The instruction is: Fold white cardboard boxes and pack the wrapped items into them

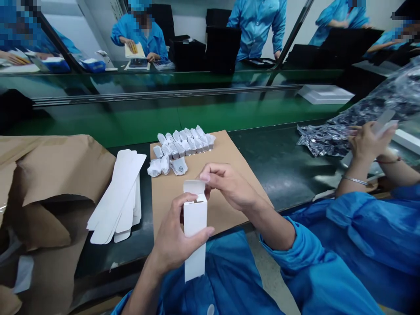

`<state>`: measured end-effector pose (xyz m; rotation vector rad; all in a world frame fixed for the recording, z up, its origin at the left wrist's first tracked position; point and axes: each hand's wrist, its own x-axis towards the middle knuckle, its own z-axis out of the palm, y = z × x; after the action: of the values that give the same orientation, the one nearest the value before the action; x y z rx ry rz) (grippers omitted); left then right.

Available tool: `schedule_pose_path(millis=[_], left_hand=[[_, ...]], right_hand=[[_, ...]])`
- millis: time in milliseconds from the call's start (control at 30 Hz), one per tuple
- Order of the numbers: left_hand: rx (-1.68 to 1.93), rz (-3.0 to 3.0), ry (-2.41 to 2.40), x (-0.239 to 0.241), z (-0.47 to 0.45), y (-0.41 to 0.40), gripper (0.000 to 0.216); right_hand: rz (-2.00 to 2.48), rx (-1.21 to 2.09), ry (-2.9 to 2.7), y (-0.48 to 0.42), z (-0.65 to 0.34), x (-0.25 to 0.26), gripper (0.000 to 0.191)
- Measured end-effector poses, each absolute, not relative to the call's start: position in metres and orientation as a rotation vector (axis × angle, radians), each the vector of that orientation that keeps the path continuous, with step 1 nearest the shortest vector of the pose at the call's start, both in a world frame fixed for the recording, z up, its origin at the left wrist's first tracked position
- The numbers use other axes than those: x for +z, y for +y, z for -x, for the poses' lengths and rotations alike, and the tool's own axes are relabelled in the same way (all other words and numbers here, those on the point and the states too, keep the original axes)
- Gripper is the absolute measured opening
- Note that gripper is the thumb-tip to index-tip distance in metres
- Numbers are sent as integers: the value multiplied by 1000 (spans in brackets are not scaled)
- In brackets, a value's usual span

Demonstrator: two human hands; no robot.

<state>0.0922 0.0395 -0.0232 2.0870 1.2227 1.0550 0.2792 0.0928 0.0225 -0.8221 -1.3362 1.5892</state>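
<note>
A tall, narrow white carton (196, 225) stands nearly upright in front of my body, with its top flap raised. My left hand (171, 236) is closed around it, fingers behind and thumb across the near face. At the carton's top, my right hand (231, 187) is closed, thumb and forefinger at the edge of the raised flap. Beyond my hands, several small white-wrapped pieces (183, 142) stand in rows on a brown cardboard sheet (226, 218). To the left lies a stack of flat white carton blanks (120, 197).
A large open brown cardboard box (65, 162) takes up the left side. At the right, a co-worker's hands (367, 142) hold a pale flat piece beside crumpled clear plastic bags (323, 138). Across the green conveyor (197, 113), several co-workers in blue handle items near black boxes (223, 48).
</note>
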Motion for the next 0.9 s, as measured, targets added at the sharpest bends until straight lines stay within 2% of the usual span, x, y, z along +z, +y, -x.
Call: schedule_pose_path(millis=[167, 333, 400, 600, 767, 900], left_hand=[[1124, -1984, 1321, -33, -93, 37, 68], [1270, -1924, 1269, -37, -95, 33, 97], [1234, -1980, 1249, -36, -93, 33, 100], [1084, -2068, 1320, -30, -84, 35, 94], [1070, -2075, 1303, -27, -82, 36, 75], [1161, -2037, 1301, -34, -83, 30, 63]], right_hand=[[880, 1592, -1470, 86, -277, 26, 30], [896, 1498, -1490, 83, -278, 28, 29], [889, 1495, -1478, 82, -278, 28, 28], [901, 1392, -1598, 77, -280, 31, 19], [807, 1138, -1821, 69, -283, 27, 4], [770, 738, -1919, 52, -271, 6, 14]])
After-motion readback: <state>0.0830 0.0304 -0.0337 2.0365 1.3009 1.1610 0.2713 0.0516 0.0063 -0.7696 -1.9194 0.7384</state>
